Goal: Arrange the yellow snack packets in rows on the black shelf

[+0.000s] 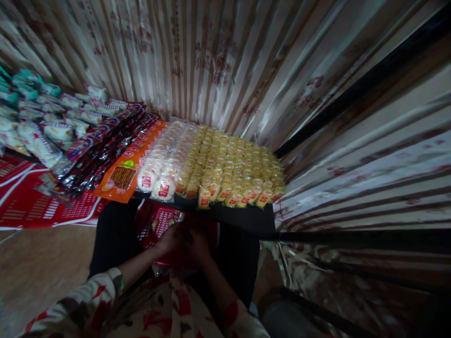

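Note:
My left hand and my right hand are close together over a red plastic basket between my knees. The fingers of both look curled inward in deep shade, and whatever is between them is hidden. A few small wrapped pieces lie in the basket just beyond my left hand. Above my hands is a dark tabletop edge with rows of small yellow packets. Left of these lie round white wrapped pieces.
An orange snack bag and dark shiny packages lie further left on the table. Beyond them are white packets and green ones. Red printed cloth or plastic hangs below. A patterned curtain and dark bars bound the space.

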The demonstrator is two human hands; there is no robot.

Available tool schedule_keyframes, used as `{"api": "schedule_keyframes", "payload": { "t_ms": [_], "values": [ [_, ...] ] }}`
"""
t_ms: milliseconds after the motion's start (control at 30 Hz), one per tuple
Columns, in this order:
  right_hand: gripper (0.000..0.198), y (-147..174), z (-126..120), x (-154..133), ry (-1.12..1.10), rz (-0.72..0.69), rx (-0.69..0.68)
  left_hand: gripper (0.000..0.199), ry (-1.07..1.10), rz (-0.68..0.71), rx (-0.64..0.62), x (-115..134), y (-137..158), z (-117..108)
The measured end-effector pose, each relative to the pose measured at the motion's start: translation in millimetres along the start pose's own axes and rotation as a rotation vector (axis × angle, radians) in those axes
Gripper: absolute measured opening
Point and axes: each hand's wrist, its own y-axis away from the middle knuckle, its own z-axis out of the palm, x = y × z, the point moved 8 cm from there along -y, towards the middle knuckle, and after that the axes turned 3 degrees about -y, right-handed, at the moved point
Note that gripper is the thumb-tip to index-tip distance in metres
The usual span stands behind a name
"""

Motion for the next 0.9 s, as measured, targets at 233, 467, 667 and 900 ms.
{"api": "schedule_keyframes", "payload": {
  "t_ms": [233,467,667,900],
  "values": [
    [0.053,25,-26,-19,-0.271,-0.168,-0.103,0.053,0.141,0.097,-0.071,40,24,-16],
    [0.046,48,-64,-35,-0.273,-0.197,-0.009,0.051,0.03,0.182,-0.064,90,38,-21],
    [0.043,59,-97,-39,-0.208,-0.27,0.203,0.05,-0.125,0.289,0.062,137,51,-25],
    [0.044,77,-128,-37,-0.124,-0.265,0.447,0.044,-0.269,0.385,-0.009,196,62,-9]
  ]
}}
